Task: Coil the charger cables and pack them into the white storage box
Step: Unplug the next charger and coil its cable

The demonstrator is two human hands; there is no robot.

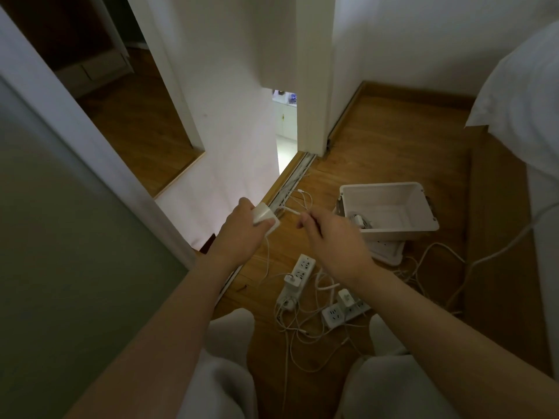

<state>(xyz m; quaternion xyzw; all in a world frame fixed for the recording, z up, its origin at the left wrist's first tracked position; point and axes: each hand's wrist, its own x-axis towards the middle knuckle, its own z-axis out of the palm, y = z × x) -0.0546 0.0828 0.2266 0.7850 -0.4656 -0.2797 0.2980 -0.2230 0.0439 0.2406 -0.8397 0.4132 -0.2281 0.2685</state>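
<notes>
your left hand (242,226) curls round a white charger (266,219), held up left of the box (381,186). your right hand (329,237), nearer the box, pinches the charger's cable (292,211) between thumb and fingertips. the box sits open on the floor (393,131), with a coiled charger (360,220) in its near left corner. a lid (390,254) pokes out from under the box's near side. two power strips (299,275) and loose cables (302,328) lie on your side of the box.
</notes>
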